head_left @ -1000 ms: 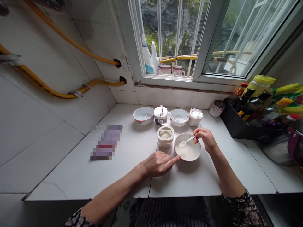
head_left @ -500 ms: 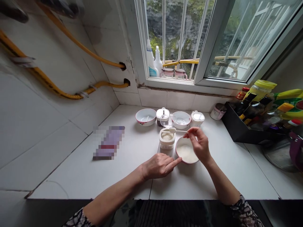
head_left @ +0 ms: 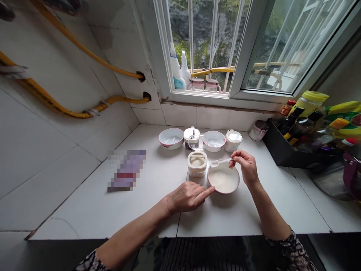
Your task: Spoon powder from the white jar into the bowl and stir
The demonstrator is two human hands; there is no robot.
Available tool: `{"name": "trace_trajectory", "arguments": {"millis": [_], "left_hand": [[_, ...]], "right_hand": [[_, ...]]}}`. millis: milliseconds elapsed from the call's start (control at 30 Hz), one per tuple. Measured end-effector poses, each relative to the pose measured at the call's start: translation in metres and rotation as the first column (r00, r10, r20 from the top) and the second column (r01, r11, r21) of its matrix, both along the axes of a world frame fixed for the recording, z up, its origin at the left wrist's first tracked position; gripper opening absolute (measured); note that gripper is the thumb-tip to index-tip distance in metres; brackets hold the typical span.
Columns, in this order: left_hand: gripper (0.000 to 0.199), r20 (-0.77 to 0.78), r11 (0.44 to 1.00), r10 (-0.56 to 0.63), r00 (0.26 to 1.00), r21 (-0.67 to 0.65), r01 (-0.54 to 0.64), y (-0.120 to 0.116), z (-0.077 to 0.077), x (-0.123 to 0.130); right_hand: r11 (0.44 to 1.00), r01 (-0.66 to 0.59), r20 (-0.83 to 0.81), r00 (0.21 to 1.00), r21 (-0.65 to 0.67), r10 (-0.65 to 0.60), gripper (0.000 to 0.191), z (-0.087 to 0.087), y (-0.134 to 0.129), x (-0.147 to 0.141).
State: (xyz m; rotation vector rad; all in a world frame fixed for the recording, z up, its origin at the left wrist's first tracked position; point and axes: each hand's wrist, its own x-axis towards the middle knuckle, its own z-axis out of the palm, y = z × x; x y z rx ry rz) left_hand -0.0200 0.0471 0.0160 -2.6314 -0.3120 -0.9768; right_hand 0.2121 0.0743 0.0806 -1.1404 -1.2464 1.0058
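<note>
Lower centre: right hand (head_left: 246, 165) pinches a white spoon (head_left: 221, 162) over a bowl (head_left: 222, 192) of white powder (head_left: 223, 180); open left hand (head_left: 186, 196) lies just beside it.

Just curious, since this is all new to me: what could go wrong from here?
Anything on the small white spoon, pinched in the right hand, could fall onto the counter. The left hand has a finger close to the white bowl, so a bump might push it against the open container beside it.
</note>
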Motion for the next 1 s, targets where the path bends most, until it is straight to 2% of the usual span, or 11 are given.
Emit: {"name": "trace_trajectory", "arguments": {"millis": [100, 233, 300, 367, 500, 633, 1000], "left_hand": [[0.035, -0.004, 1.000, 0.003, 1.000, -0.006, -0.003, 0.000, 0.001, 0.000], [0.039, -0.018, 1.000, 0.011, 1.000, -0.007, -0.012, 0.000, 0.001, -0.001], [0.043, -0.021, 1.000, 0.015, 1.000, -0.005, -0.015, 0.000, 0.000, -0.001], [0.045, -0.022, 1.000, 0.014, 1.000, -0.009, -0.014, 0.000, 0.000, -0.001], [0.043, -0.007, 1.000, -0.001, 1.000, -0.012, 0.001, 0.000, 0.000, -0.001], [0.041, -0.017, 1.000, -0.001, 1.000, -0.017, 0.000, 0.000, 0.000, -0.001], [0.042, -0.021, 1.000, 0.010, 1.000, -0.005, -0.011, 0.000, -0.002, -0.001]], "right_hand": [[0.999, -0.019, 0.147, 0.989, -0.039, 0.024, 0.006, -0.003, 0.004, 0.006], [0.997, -0.059, 0.405, 0.913, 0.041, 0.037, 0.012, -0.009, 0.002, 0.001], [0.993, -0.103, 0.451, 0.890, 0.053, 0.068, 0.013, -0.012, 0.000, -0.003], [0.993, -0.118, 0.407, 0.908, 0.008, 0.105, 0.012, -0.013, 0.000, -0.004], [0.989, -0.092, 0.186, 0.976, -0.117, 0.113, 0.009, -0.011, 0.003, 0.000], [0.980, -0.101, 0.027, 0.994, -0.170, 0.107, 0.007, -0.006, 0.008, 0.008], [0.971, -0.111, -0.047, 0.994, -0.211, 0.103, 0.008, -0.005, 0.014, 0.015]]}}
